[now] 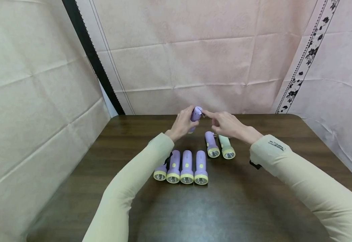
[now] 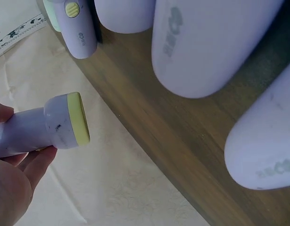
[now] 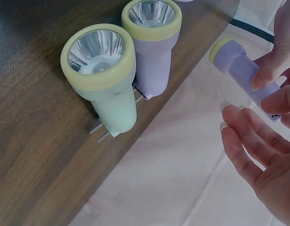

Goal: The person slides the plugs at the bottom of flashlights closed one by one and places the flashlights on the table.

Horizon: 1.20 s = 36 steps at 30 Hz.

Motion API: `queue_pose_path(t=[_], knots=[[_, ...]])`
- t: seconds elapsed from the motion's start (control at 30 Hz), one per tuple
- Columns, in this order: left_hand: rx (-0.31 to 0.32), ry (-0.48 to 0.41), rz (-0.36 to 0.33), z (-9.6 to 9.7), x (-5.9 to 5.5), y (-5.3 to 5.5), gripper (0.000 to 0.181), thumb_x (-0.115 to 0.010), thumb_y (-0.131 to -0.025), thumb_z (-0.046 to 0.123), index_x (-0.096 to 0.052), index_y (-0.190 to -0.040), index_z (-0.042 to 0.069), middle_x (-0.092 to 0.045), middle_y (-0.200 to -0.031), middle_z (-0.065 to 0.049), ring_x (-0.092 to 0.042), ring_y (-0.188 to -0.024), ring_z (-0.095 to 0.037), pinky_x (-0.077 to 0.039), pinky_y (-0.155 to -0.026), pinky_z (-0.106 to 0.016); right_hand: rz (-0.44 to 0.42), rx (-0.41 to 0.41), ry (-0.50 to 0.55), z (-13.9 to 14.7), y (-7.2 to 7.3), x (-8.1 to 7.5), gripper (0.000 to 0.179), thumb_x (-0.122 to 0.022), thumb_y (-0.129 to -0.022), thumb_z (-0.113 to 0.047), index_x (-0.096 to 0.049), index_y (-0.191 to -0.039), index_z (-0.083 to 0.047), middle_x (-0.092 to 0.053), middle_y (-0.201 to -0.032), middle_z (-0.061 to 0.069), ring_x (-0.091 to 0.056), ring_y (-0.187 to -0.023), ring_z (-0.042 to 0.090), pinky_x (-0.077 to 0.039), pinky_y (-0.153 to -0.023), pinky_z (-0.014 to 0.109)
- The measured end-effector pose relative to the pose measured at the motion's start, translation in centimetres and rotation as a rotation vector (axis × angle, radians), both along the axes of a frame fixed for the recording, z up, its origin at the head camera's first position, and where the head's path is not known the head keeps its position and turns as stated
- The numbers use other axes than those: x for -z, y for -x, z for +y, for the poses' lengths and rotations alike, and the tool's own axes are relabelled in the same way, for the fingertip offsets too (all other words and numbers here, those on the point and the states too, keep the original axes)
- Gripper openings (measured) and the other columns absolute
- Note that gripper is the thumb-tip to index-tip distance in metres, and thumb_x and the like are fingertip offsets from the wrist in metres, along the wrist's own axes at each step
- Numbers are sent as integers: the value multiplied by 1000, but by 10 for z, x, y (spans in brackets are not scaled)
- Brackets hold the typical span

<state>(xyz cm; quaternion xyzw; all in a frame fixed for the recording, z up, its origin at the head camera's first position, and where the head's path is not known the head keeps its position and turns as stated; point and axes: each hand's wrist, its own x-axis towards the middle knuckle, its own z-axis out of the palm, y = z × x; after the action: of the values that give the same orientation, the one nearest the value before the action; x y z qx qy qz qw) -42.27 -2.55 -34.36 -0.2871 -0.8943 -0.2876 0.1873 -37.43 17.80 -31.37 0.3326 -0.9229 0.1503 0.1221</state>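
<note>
I grip a lavender plastic flashlight (image 1: 195, 115) with a pale-yellow head rim in my left hand (image 1: 181, 123). It is raised near the far edge of the dark-brown wood-grain table (image 1: 127, 141), tilted, lens end lower. My right hand (image 1: 226, 123) grips nothing; its extended index finger is at the small metal prongs (image 1: 203, 115) on the tail, apparently touching.

Chief risk, in my judgement: a push there against a loose hold could twist the flashlight free, dropping it over the far edge. The fingertip could also slip off such narrow metal.

Nearer me, a second lavender flashlight (image 1: 210, 139) and a mint-green plastic flashlight (image 1: 225, 142) lie side by side; a low right wrist could knock them.

Toward the table's middle, four more lavender flashlights (image 1: 186, 163) form a row. My pale-green left sleeve (image 1: 135, 178) partly covers the leftmost; dragging, it could skew the row.
</note>
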Motion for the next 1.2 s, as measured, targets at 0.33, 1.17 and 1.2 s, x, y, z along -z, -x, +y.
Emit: queue_pose_path(t=[0.33,1.17,1.2], knots=[[35,-14,-11,6,-2,-9,40,-71,-84,9,-53,-121,7,-65,-113,-10,-65,-101,-23,-55,-85,-35,-59,22,-3,-1,0,-5,71,-55,-85,-4,-32,-151,-19,-60,-67,-1,-46,-54,10,-40,-53,27],[-85,464,-301,65,-20,-85,53,-78,-78,44,-52,-114,14,-65,-92,-5,-65,-71,-21,-51,-58,-27,90,138,50,18,-9,-39,64,-54,-86,-6,-38,-148,-13,-68,-84,4,-63,-71,16,-49,-63,35],[-82,495,-295,69,-17,-89,50,-77,-78,45,-54,-111,14,-65,-92,-5,-65,-71,-20,-51,-58,-27,93,139,47,18,-9,-40,62,-54,-86,-6,-40,-147,-13,-68,-83,3,-63,-71,16,-49,-63,34]])
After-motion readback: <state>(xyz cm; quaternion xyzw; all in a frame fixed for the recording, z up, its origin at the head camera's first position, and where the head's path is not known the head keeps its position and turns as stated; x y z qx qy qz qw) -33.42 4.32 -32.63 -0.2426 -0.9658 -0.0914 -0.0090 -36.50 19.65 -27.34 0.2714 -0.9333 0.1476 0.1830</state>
